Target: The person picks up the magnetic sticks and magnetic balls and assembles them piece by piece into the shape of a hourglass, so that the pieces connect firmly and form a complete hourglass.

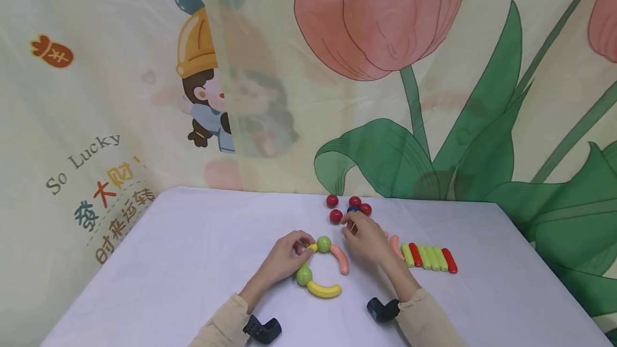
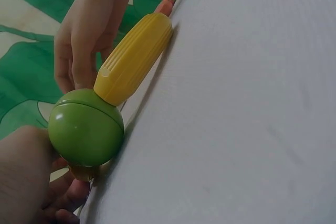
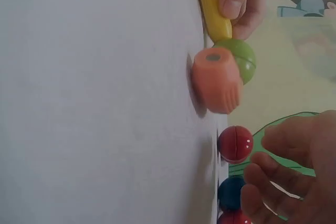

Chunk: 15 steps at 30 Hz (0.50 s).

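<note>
My left hand [image 1: 288, 255] pinches a yellow toy banana [image 3: 211, 9] between thumb and fingers. It lies between two green balls with seams, the far ball [image 1: 323, 243] and the near ball [image 1: 303, 275]. A pink curved piece [image 1: 340, 259] leads off the far ball, and another yellow banana [image 1: 324, 289] leads off the near one, forming part of a ring. My right hand [image 1: 365, 239] hovers beside a blue ball [image 3: 231, 193] and a red ball [image 3: 235, 144], its fingers loosely bent. In the right wrist view nothing shows between those fingers.
Several red balls [image 1: 332, 201] lie near the table's far edge. Right of my right hand, a row of green sticks [image 1: 427, 257] and red sticks [image 1: 449, 261] lies beside more pink pieces [image 1: 397, 247]. A printed cloth [image 1: 270, 175] hangs behind the white table [image 1: 193, 261].
</note>
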Available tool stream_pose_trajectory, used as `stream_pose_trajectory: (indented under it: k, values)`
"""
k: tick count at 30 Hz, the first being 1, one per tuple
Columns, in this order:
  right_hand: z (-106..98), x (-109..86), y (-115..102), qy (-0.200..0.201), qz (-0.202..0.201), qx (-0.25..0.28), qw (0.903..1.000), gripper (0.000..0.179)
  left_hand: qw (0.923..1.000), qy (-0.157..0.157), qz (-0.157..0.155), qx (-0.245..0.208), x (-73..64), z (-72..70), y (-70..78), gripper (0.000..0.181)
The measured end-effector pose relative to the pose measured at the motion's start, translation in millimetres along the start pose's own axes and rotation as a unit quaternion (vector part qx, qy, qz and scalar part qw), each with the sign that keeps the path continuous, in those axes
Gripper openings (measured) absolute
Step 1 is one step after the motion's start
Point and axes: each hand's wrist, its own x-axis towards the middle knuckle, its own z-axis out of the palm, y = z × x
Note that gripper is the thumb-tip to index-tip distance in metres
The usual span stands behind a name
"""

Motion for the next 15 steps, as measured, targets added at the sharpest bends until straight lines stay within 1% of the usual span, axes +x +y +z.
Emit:
stream_pose_trajectory:
  k: [3, 5, 10, 15]
  values:
    - [0.4, 7.7, 0.2, 0.016, -0.01, -0.009, 0.9998, 0.018, 1.0, -0.001, -0.002, -0.001, -0.3, 0.3, -0.5, 0.018]
    - [0.8, 12.4, 0.3, 0.018, -0.013, -0.014, 0.9996, 0.02, 1.0, -0.002, -0.004, -0.002, -0.7, 0.4, -0.5, 0.018]
    - [3.5, 22.3, 0.8, 0.014, -0.025, -0.029, 0.9992, 0.024, 1.0, -0.003, -0.003, -0.002, -1.3, 0.6, 0.3, 0.018]
    - [9.6, 32.3, 0.8, 0.001, -0.03, -0.045, 0.9985, 0.033, 1.0, -0.003, -0.004, 0.003, -1.4, 1.0, 0.2, 0.018]
